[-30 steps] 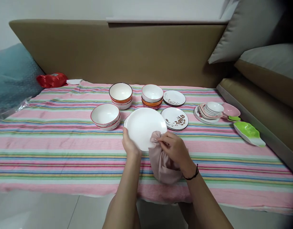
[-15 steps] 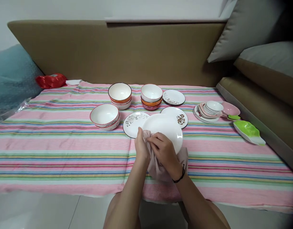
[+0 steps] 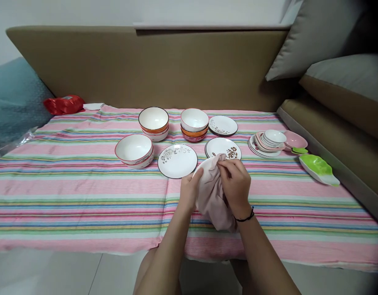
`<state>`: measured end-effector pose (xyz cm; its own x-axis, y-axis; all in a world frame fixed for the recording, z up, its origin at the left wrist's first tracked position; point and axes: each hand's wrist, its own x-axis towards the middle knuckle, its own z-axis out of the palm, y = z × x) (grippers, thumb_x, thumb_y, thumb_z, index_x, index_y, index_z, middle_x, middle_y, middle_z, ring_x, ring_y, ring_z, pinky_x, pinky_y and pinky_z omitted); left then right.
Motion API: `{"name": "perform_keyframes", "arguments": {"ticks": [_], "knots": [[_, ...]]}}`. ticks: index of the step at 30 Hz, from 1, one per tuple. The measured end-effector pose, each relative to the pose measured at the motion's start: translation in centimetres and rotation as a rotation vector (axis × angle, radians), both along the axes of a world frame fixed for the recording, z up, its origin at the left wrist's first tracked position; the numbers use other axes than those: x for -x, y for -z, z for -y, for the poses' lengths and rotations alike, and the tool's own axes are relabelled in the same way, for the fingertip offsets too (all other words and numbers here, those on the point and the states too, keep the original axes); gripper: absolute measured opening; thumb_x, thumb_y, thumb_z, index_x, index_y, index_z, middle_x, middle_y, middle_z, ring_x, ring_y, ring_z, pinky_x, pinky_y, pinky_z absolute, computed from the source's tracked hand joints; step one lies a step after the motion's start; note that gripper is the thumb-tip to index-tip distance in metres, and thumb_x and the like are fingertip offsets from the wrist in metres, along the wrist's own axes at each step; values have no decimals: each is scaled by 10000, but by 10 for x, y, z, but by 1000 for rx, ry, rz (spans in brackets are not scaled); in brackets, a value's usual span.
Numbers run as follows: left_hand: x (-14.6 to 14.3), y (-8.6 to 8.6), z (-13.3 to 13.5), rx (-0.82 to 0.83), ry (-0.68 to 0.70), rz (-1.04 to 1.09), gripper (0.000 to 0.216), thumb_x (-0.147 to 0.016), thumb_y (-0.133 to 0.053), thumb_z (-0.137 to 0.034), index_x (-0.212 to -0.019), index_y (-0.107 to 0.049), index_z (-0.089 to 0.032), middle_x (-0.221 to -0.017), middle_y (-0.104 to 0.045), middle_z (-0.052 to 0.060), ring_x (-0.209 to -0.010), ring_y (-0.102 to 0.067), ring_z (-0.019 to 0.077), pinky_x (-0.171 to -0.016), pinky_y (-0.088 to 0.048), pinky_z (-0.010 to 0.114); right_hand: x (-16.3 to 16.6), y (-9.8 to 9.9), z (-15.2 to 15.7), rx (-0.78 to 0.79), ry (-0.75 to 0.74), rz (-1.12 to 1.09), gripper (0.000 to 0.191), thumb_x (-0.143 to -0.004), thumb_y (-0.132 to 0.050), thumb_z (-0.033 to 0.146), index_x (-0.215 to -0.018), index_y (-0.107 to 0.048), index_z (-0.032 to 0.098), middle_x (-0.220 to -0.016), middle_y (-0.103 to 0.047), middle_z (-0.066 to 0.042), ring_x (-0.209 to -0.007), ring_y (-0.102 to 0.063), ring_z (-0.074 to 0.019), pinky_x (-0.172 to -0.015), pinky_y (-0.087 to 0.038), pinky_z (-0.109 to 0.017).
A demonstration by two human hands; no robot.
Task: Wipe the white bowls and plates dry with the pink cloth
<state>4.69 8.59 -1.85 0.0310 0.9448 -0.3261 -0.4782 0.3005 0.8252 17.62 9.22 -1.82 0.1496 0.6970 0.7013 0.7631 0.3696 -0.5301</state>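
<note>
Near the front middle of the striped cloth, my left hand [image 3: 190, 189] grips the left edge of a white plate [image 3: 204, 166], thumb on top. A dusty-pink cloth [image 3: 212, 200] drapes over most of that plate and hangs down towards me. My right hand [image 3: 236, 182] pinches the pink cloth at the plate's upper right rim; a black band circles that wrist. Just beyond my hands lie a flower-patterned plate [image 3: 177, 162] and a small stack of brown-flowered plates [image 3: 218, 146], partly hidden by the held plate and cloth.
Stacked bowls stand at the left [image 3: 134, 149], back [image 3: 153, 119] and centre back [image 3: 194, 119], beside more plates [image 3: 223, 125]. To the right are small white dishes [image 3: 273, 137], a pink bowl [image 3: 295, 140] and a green leaf-shaped dish [image 3: 319, 167]. A sofa back [image 3: 146, 69] rises behind.
The held plate has come nearer and turned, and the pink cloth now covers most of it. My right hand has moved right and up with the cloth, away from my left hand.
</note>
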Motion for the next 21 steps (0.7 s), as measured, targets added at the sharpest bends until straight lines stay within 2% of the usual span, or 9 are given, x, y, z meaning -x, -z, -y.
{"name": "perform_keyframes", "arguments": {"ticks": [3, 7, 11, 14, 17, 21], "knots": [[9, -3, -3, 39, -72, 9, 360, -676, -725, -450, -754, -680, -102, -622, -645, 38, -537, -581, 174, -523, -462, 277, -12, 3, -2, 21, 43, 18, 180, -886, -499, 172, -861, -676, 194, -851, -612, -52, -813, -574, -185, -713, -466, -311], [18, -6, -9, 69, -244, 95, 397, -694, -706, -449, -887, -685, -103, -752, -695, 90, -620, -645, 222, -588, -526, 326, -15, 7, -3, 96, 9, 43, 155, -860, -525, 151, -840, -676, 177, -852, -618, -52, -816, -568, -186, -719, -464, -307], [25, -3, -20, 61, -430, 166, 446, -709, -686, -448, -1015, -662, -125, -951, -700, 115, -805, -673, 267, -692, -557, 362, 0, 10, 0, 221, -85, 75, 148, -854, -524, 139, -851, -668, 171, -871, -620, -56, -836, -563, -190, -736, -459, -309], [31, 0, -28, 52, -524, 232, 478, -735, -653, -461, -1078, -637, -130, -1023, -684, 118, -889, -665, 275, -740, -557, 358, 19, 10, 6, 301, -175, 85, 147, -849, -530, 128, -856, -669, 174, -860, -611, -53, -832, -557, -188, -726, -454, -299], [34, 0, -32, 39, -537, 291, 485, -768, -612, -471, -1108, -620, -125, -1052, -673, 124, -903, -662, 271, -750, -552, 353, 36, 10, 12, 346, -271, 73, 171, -843, -522, 103, -834, -671, 187, -819, -592, -43, -797, -547, -179, -704, -451, -288], [30, -2, -31, 55, -439, 327, 482, -759, -631, -494, -1058, -635, -115, -992, -684, 123, -853, -668, 246, -741, -545, 323, 49, 8, 18, 348, -370, 20, 210, -845, -497, 79, -821, -672, 192, -820, -583, -38, -776, -544, -166, -696, -458, -279]]}}
